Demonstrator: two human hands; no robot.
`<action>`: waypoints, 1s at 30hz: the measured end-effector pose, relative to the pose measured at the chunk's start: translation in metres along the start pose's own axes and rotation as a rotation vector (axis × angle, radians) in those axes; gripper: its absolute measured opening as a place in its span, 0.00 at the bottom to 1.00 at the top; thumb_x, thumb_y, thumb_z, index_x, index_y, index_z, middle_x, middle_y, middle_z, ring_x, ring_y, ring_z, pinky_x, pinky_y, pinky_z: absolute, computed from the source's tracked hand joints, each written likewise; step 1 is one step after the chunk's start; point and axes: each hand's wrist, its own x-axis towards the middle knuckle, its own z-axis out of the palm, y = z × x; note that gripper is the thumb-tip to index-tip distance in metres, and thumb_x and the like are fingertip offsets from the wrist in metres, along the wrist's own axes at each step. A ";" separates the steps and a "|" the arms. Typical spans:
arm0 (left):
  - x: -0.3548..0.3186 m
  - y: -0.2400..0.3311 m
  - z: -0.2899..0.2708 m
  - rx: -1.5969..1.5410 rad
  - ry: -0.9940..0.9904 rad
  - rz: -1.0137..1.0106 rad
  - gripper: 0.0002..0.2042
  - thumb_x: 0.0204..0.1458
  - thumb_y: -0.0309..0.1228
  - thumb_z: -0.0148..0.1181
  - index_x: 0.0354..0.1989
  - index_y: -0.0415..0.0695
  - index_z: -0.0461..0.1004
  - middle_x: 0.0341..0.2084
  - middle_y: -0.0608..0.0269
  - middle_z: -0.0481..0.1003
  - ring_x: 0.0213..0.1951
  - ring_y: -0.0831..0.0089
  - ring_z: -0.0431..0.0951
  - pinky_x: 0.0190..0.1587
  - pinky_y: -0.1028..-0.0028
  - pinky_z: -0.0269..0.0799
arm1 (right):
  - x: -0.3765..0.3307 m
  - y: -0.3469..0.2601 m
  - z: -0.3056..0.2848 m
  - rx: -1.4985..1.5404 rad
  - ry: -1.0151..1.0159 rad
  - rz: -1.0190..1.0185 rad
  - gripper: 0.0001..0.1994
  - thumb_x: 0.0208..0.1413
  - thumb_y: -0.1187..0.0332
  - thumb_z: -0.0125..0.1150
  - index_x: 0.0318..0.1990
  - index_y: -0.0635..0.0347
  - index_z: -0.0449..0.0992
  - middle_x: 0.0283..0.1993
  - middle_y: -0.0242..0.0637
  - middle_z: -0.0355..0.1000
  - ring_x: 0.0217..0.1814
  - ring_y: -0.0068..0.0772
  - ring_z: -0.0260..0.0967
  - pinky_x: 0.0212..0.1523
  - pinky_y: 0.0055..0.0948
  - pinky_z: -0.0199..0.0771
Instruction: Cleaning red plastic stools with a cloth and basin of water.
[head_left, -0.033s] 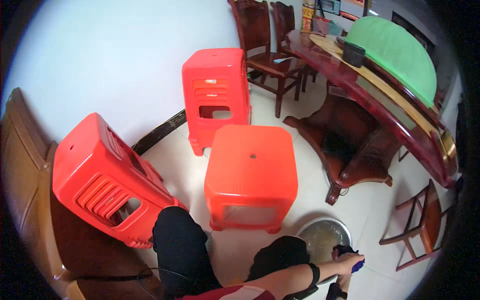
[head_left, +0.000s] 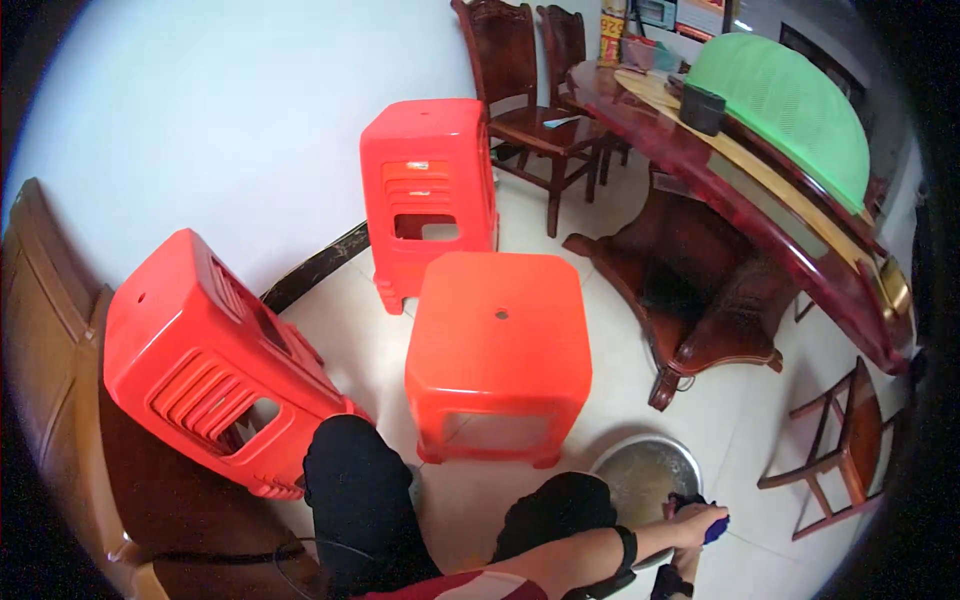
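A dark purple-blue cloth (head_left: 714, 528) is bunched in my hands at the right side of a round metal basin (head_left: 694, 464). Cloudy water (head_left: 641, 482) stands in the basin. My left hand (head_left: 694, 522) reaches across from the left, its fingers wrapped round the cloth. A dark part of the cloth shows on its basin side, a bluer part beyond the knuckles. Just below, and against it, is my right hand (head_left: 686, 562), closed and partly covered by the left. Its grip on the cloth is mostly hidden.
A single red plastic stool (head_left: 500, 340) stands before my knees. Stacked red stools (head_left: 425, 180) are by the wall, more (head_left: 215, 350) on the left beside a wooden bench (head_left: 60, 330). At right are a round table (head_left: 740, 190) with a green mesh cover (head_left: 785, 110) and a wooden chair (head_left: 850, 440).
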 end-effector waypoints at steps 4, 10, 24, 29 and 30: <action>0.007 0.003 -0.002 -0.189 0.127 -0.055 0.20 0.38 0.30 0.56 0.45 0.51 0.69 0.32 0.54 0.75 0.35 0.56 0.75 0.41 0.67 0.68 | -0.030 -0.034 -0.022 -0.362 0.468 0.413 0.28 0.58 0.44 0.35 0.55 0.53 0.67 0.43 0.37 0.73 0.44 0.37 0.71 0.47 0.35 0.69; 0.038 -0.043 -0.024 -0.712 0.478 -0.342 0.27 0.36 0.36 0.62 0.49 0.43 0.65 0.43 0.52 0.71 0.44 0.62 0.72 0.45 0.67 0.69 | -0.011 -0.013 0.040 -0.069 0.601 0.397 0.32 0.57 0.38 0.32 0.55 0.51 0.66 0.46 0.39 0.73 0.44 0.37 0.72 0.47 0.39 0.72; 0.043 -0.037 -0.048 -1.481 -0.003 -0.582 0.29 0.43 0.39 0.69 0.52 0.44 0.62 0.44 0.58 0.70 0.46 0.64 0.72 0.48 0.61 0.72 | -0.001 -0.070 0.133 -0.451 0.233 0.684 0.40 0.47 0.32 0.44 0.60 0.53 0.60 0.56 0.36 0.67 0.54 0.35 0.67 0.54 0.39 0.67; 0.049 -0.038 -0.036 -1.240 0.039 -0.658 0.30 0.40 0.39 0.70 0.51 0.42 0.64 0.45 0.55 0.70 0.45 0.63 0.72 0.47 0.62 0.72 | 0.005 -0.081 0.140 -1.021 -0.103 0.758 0.37 0.49 0.54 0.65 0.62 0.60 0.55 0.56 0.37 0.64 0.56 0.30 0.64 0.57 0.32 0.64; 0.048 -0.040 -0.035 -1.127 0.068 -0.629 0.31 0.38 0.39 0.71 0.50 0.42 0.64 0.45 0.54 0.69 0.45 0.63 0.73 0.46 0.63 0.72 | 0.008 -0.076 0.146 -1.170 -0.099 0.746 0.34 0.47 0.61 0.67 0.59 0.61 0.58 0.53 0.36 0.67 0.53 0.28 0.65 0.56 0.29 0.64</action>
